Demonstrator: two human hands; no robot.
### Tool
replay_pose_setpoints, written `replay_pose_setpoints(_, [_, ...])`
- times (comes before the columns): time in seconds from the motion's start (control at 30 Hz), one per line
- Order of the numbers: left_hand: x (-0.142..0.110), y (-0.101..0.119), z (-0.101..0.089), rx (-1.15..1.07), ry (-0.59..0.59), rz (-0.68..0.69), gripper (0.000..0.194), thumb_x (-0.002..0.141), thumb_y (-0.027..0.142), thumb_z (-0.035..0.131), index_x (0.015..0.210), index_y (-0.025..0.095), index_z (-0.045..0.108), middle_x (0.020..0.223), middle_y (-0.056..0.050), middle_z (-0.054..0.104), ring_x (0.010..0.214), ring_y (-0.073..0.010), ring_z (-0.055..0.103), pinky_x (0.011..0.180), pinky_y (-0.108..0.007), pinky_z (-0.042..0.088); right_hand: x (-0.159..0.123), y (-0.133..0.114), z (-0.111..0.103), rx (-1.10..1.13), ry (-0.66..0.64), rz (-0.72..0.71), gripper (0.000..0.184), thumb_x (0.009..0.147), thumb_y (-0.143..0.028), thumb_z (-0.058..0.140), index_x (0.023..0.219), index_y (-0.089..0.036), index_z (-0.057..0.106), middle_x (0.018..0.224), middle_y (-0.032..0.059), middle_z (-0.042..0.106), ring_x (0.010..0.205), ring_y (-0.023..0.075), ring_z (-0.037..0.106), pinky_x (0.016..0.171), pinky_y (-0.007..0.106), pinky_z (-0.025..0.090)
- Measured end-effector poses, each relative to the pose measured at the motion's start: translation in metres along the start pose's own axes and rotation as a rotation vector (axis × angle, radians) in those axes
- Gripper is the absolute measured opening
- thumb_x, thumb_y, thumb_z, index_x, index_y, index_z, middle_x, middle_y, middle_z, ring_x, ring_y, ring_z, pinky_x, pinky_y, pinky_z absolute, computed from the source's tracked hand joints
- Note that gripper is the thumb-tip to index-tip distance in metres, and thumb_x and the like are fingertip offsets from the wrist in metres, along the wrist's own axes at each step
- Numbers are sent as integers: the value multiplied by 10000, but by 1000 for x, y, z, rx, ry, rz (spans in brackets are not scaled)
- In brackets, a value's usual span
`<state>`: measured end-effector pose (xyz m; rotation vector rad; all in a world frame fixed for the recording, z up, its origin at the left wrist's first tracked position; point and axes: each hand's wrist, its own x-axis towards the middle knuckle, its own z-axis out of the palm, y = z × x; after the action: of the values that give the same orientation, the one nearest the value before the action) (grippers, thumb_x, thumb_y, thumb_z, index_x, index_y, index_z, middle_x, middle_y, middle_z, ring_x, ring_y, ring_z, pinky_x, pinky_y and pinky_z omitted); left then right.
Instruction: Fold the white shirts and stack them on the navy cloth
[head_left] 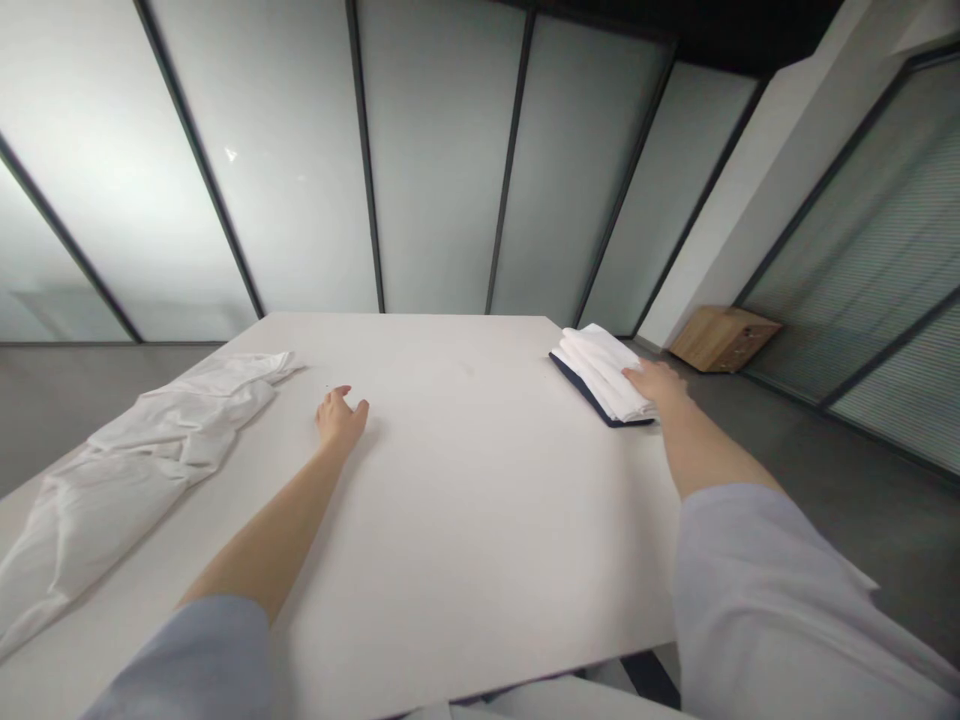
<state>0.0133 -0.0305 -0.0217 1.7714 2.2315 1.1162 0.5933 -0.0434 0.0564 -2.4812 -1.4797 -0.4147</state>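
A stack of folded white cloths [600, 368] lies on a dark folded piece at the table's far right edge. My right hand [655, 385] rests on the near end of that stack, fingers flat and pressing on the top cloth. My left hand [339, 416] lies on the bare white table [465, 480] near its middle left, fingers stretched out and holding nothing. To its left a crumpled white garment [142, 440] is spread loosely along the table's left side, apart from the hand.
Frosted glass panels with dark frames stand behind the table. A low wooden cabinet [724, 338] sits on the grey floor at the right, by a glass wall with blinds.
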Motion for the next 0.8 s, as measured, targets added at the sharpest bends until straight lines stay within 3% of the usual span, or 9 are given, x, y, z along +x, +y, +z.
replay_pose_setpoints(0.3, [-2, 4, -3, 57, -38, 36, 386, 825, 311, 484, 1180, 187, 570, 1132, -112, 635, 1158, -271, 549, 1049, -417, 360, -33, -23, 2, 114, 263, -73, 372, 893, -336, 449, 1103, -126, 672, 1157, 188, 598, 1071, 330, 498, 897, 456, 374])
replay_pose_setpoints(0.43, [-4, 5, -1, 134, -162, 85, 400, 834, 318, 469, 1196, 186, 578, 1166, -111, 636, 1153, -271, 555, 1025, -403, 387, -55, -56, 10, 233, 342, -206, 330, 873, -280, 448, 1053, -121, 675, 1112, 180, 619, 1041, 319, 505, 883, 433, 376])
replay_pose_setpoints(0.57, [-9, 7, 1, 267, -344, 240, 405, 835, 346, 480, 1185, 192, 611, 1268, -118, 596, 1185, -295, 533, 988, -401, 422, -79, -120, 15, 314, 239, -441, 288, 878, -263, 447, 1000, -157, 686, 1081, 138, 649, 1013, 291, 535, 883, 396, 383])
replay_pose_setpoints(0.7, [-13, 10, 1, 322, -387, 315, 411, 847, 344, 465, 1205, 207, 615, 1322, -113, 565, 1199, -299, 523, 984, -404, 429, -108, -190, 17, 333, 44, -627, 293, 896, -277, 463, 1076, -182, 673, 1140, 109, 647, 1044, 265, 548, 916, 368, 386])
replay_pose_setpoints(0.8, [-13, 12, 0, 327, -396, 310, 424, 849, 350, 462, 1218, 206, 611, 1324, -111, 564, 1200, -292, 522, 987, -393, 429, -133, -226, 23, 279, -98, -692, 360, 889, -309, 513, 1213, -191, 618, 1257, 114, 597, 1127, 276, 528, 951, 381, 383])
